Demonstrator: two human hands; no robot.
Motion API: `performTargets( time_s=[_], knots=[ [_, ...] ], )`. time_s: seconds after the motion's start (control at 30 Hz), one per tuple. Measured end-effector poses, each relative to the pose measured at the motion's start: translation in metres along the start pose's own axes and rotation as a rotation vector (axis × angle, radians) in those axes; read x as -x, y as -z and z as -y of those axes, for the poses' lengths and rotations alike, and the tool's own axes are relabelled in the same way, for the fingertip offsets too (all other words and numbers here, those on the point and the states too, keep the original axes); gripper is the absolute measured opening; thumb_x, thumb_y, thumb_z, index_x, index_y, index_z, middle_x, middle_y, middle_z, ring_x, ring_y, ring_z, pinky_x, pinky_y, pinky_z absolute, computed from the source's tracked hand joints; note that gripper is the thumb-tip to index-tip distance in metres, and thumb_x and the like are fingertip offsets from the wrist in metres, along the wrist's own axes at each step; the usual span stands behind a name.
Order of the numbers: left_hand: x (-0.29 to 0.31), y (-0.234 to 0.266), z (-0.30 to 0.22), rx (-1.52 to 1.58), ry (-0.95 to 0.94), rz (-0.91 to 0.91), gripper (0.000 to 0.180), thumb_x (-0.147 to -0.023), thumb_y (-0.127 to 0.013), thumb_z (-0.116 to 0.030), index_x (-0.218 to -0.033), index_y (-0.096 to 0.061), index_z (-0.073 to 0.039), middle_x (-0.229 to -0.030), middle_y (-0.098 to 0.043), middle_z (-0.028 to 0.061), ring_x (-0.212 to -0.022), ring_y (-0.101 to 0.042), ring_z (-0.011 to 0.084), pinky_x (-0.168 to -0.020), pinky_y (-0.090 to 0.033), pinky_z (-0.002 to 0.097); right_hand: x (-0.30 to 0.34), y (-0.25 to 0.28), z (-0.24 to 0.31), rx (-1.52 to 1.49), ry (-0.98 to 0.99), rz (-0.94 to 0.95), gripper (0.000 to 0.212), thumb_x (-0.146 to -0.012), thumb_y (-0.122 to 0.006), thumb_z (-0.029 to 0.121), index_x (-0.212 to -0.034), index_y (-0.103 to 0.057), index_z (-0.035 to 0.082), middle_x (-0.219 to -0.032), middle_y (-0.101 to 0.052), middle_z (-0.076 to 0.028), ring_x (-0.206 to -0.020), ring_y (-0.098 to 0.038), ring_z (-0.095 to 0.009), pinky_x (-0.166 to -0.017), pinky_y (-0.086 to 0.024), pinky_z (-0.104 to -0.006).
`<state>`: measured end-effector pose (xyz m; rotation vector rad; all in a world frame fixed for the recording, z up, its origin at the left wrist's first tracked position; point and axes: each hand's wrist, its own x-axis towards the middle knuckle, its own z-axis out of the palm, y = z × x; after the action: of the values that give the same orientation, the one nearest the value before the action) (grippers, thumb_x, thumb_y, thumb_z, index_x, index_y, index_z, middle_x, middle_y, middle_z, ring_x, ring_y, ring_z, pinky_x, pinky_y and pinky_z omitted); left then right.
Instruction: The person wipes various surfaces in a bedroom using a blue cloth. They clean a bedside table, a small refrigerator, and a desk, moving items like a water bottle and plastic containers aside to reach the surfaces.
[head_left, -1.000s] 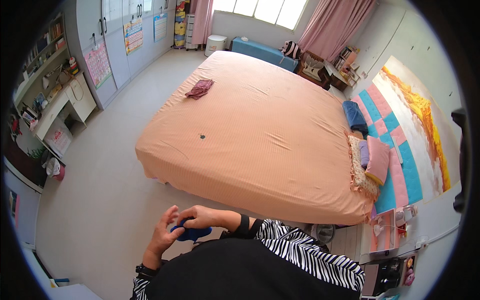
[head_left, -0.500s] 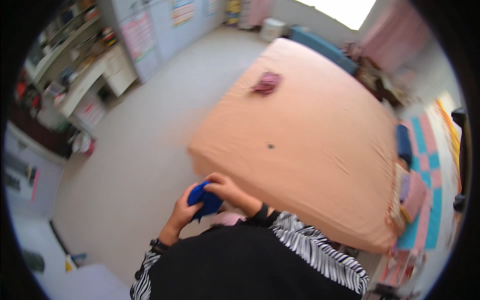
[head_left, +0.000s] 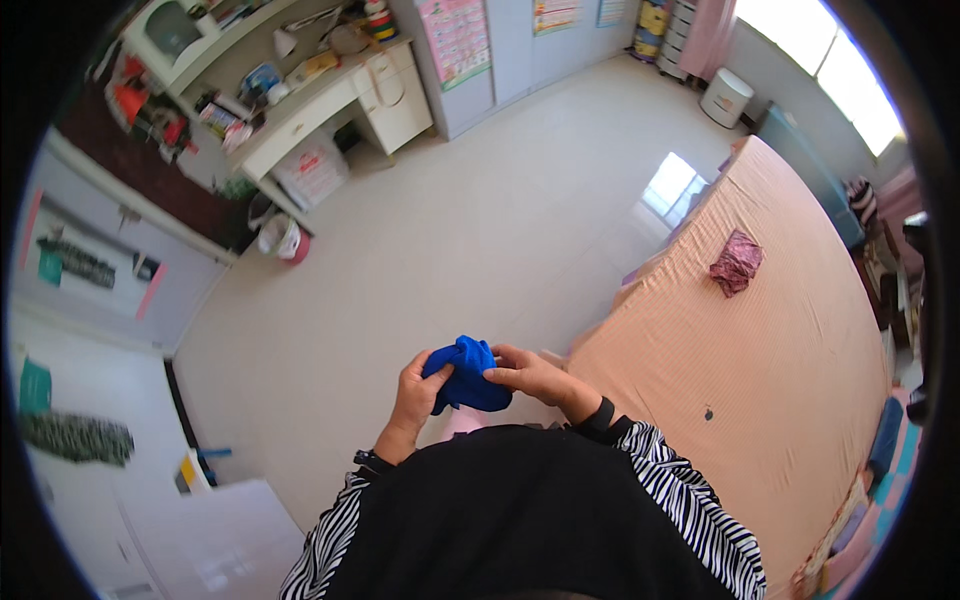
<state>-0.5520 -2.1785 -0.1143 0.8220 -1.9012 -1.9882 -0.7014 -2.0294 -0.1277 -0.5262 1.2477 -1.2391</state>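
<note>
Both my hands hold a bunched blue cloth [head_left: 470, 378] in front of my body, above the floor. My left hand [head_left: 412, 397] grips its left side, with the thumb pressed on top. On the other side, my right hand [head_left: 535, 377] pinches the edge between thumb and fingers. Folds gather at the cloth's upper end; whether it is a garment or a plain cloth I cannot tell. To the right lies a bed with a peach striped sheet [head_left: 650, 370]. A crumpled dark pink cloth [head_left: 737, 263] rests on that sheet.
A small dark thing [head_left: 708, 412] lies on the bed. At the far left stand a white desk [head_left: 300, 125] with clutter on it and a pink-and-white bin [head_left: 284, 240]. A white drum-shaped container [head_left: 727, 98] is by the window. Nearer, at lower left, is a white cabinet [head_left: 215, 535].
My view has swung left, so the bed now sits further right and more of the desk and door shows. The blue cloth looks more spread and rounded between my hands.
</note>
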Motion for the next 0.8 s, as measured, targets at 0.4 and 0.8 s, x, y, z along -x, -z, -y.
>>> performTargets(
  time_s=[0.4, 0.8],
  knots=[
    [-0.282, -0.1, -0.051, -0.138, -0.17, 0.704, 0.091, -0.075, -0.074, -0.024, -0.142, -0.015, -0.006, -0.124, -0.049, 0.0172, -0.113, -0.049, 0.0255, -0.097, -0.039, 0.0348, -0.075, 0.15, 0.082, -0.446, 0.302, -0.796, 0.027, -0.083, -0.056, 0.008, -0.109, -0.058, -0.001, -0.098, -0.062, -0.005, -0.088, -0.058, -0.013, -0.079, -0.046, -0.026],
    [-0.575, -0.235, -0.151, -0.005, 0.082, 0.788, 0.031, -0.083, -0.062, -0.004, -0.114, -0.057, -0.002, -0.099, -0.062, 0.004, -0.091, -0.057, 0.0109, -0.083, -0.046, 0.025, -0.143, 0.423, 0.247, -0.391, 0.494, -0.816, 0.022, -0.088, -0.058, 0.015, -0.104, -0.06, 0.0, -0.09, -0.062, -0.002, -0.079, -0.056, -0.008, -0.071, -0.046, -0.0221]
  ],
)
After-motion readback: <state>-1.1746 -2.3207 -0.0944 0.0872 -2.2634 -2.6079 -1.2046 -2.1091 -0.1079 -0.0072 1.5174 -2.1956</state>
